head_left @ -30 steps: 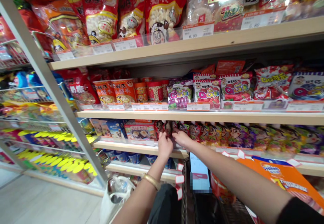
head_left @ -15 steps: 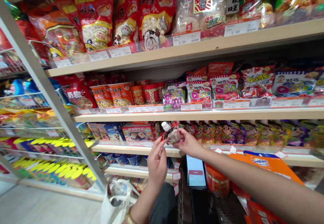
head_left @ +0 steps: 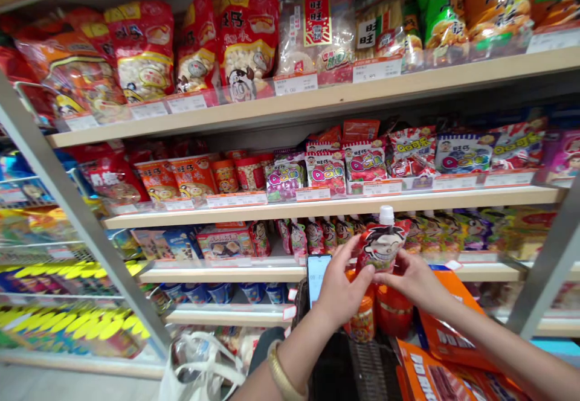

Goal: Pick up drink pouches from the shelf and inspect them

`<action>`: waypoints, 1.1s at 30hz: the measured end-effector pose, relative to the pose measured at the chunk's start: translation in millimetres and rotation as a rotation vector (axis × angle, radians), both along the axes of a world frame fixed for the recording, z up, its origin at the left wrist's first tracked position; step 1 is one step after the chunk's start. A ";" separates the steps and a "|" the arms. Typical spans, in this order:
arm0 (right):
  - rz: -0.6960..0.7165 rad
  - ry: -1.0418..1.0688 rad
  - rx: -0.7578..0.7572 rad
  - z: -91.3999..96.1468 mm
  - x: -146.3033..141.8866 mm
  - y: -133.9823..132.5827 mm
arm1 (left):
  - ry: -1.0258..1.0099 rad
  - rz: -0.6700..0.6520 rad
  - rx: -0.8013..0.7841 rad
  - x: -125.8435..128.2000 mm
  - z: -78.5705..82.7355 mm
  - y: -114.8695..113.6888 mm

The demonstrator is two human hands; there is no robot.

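A red spouted pouch [head_left: 382, 243] with a cartoon face and a white cap is held upright in front of me, below the middle shelf. My left hand [head_left: 338, 289] pinches its lower left edge, and a gold bracelet [head_left: 281, 377] circles that wrist. My right hand [head_left: 414, 280] grips the pouch's lower right side. A row of similar pouches [head_left: 317, 236] stands on the third shelf behind it.
Wooden shelves [head_left: 326, 205] packed with snack bags fill the view. A phone [head_left: 316, 275] stands on a cart holding orange packets [head_left: 444, 340] and a jar [head_left: 362, 322]. A white plastic bag [head_left: 199, 368] hangs at lower left. Grey uprights [head_left: 77, 214] frame the shelving.
Both hands pulled a red pouch off the third shelf and brought it toward me and rightward. The view has swung to the right.
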State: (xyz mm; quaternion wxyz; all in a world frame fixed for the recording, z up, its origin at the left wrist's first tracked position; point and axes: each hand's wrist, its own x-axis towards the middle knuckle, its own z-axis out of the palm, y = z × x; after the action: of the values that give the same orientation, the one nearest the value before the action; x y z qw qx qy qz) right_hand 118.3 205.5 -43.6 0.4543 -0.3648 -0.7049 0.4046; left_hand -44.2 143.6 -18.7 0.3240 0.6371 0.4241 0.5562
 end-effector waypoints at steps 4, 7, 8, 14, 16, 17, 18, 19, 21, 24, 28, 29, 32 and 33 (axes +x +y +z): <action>0.033 0.039 -0.051 -5.8 15.3 7.1 | -0.031 -0.032 -0.104 18.6 -11.4 26.4; 0.136 0.093 -0.102 -12.0 18.3 6.9 | -0.033 0.004 -0.098 20.3 -19.5 33.7; 0.164 0.098 -0.106 -13.9 18.7 6.0 | -0.046 0.012 -0.110 19.4 -21.6 33.9; 0.252 0.155 -0.151 -14.0 17.9 -1.7 | -0.205 -0.093 -0.230 13.2 -27.2 29.8; 0.260 0.169 -0.157 -12.3 17.2 -2.9 | -0.252 -0.148 -0.267 13.0 -28.0 29.5; 0.260 0.174 -0.155 -12.0 17.1 -3.2 | -0.264 -0.162 -0.279 13.1 -28.3 29.3; 0.258 0.176 -0.152 -12.1 17.0 -3.4 | -0.267 -0.168 -0.285 13.2 -28.5 29.1; 0.254 0.176 -0.148 -12.5 17.1 -3.5 | -0.265 -0.170 -0.287 13.3 -28.5 28.7; 0.242 0.172 -0.142 -13.8 17.5 -4.0 | -0.253 -0.170 -0.297 13.2 -27.9 27.4; 0.237 0.187 -0.139 -15.5 17.9 -5.2 | -0.233 -0.167 -0.322 12.9 -26.4 25.2; 0.247 0.222 -0.154 -16.7 17.4 -6.0 | -0.248 -0.171 -0.325 13.0 -25.6 23.7; 0.246 0.227 -0.156 -16.8 17.3 -5.9 | -0.257 -0.174 -0.326 13.2 -25.5 23.6; 0.232 0.228 -0.151 -16.6 17.0 -5.7 | -0.280 -0.176 -0.324 14.0 -24.6 23.5; 0.226 0.224 -0.148 -16.3 16.9 -5.8 | -0.287 -0.174 -0.320 14.3 -24.2 23.5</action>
State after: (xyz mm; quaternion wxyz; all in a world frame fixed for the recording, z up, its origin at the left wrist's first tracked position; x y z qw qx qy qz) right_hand 135.2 199.7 -59.9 0.4532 -0.2683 -0.6548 0.5421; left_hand -29.9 167.1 -43.0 0.5244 0.5263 0.4000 0.5366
